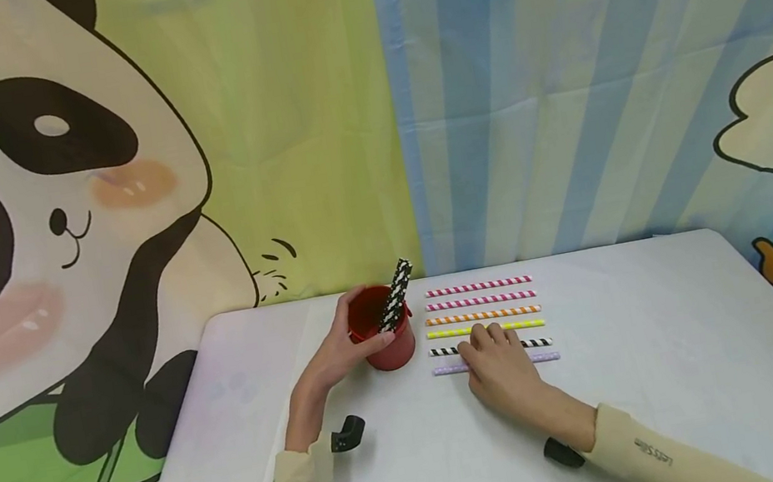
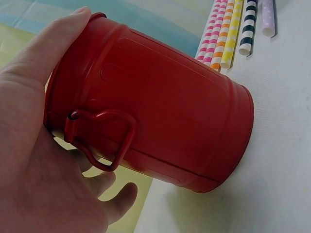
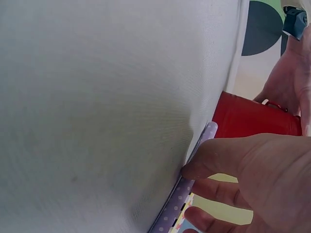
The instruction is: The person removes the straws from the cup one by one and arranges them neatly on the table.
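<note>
My left hand [image 1: 343, 349] grips a small red metal bucket [image 1: 395, 355] at its rim. The thumb lies along the near side, as the left wrist view also shows. Inside leans a bundle of black-and-white patterned straws [image 1: 395, 297]. My right hand [image 1: 504, 370] is down over the row of straws, its fingers bent across a black-and-white striped straw [image 1: 442, 352]. In the right wrist view the thumb [image 3: 209, 158] lies against the lavender dotted straw [image 3: 170, 211]. Whether the fingertips pinch the striped straw is hidden.
Beyond the right hand lie a yellow straw [image 1: 447, 333], an orange striped straw [image 1: 482, 315] and two pink striped straws [image 1: 479, 300], roughly parallel. They rest on a white-covered table [image 1: 679, 363]. A printed cloth [image 1: 306, 119] hangs behind its far edge.
</note>
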Tool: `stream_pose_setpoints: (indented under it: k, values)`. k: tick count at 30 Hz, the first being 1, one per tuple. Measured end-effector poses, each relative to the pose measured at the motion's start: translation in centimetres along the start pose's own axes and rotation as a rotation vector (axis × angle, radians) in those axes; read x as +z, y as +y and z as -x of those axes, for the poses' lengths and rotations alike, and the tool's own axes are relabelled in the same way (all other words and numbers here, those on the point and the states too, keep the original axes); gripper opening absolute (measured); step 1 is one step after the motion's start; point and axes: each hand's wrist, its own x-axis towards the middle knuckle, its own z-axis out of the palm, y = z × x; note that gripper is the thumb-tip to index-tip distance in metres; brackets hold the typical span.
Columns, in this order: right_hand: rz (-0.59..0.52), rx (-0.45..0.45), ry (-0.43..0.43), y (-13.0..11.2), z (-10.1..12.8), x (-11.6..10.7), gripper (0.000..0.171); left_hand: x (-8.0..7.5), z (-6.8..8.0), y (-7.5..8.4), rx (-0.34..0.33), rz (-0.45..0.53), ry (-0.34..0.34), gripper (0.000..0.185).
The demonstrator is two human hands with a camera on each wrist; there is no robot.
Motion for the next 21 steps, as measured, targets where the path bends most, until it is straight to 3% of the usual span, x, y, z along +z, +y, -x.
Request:
stream_pose_setpoints:
  k: [21]
  values:
    - [-0.031,0.025,0.020,-0.27,-0.22,0.15,0.020,0.03,-0.06,0.01,0.013,0.018,-0.003,0.094]
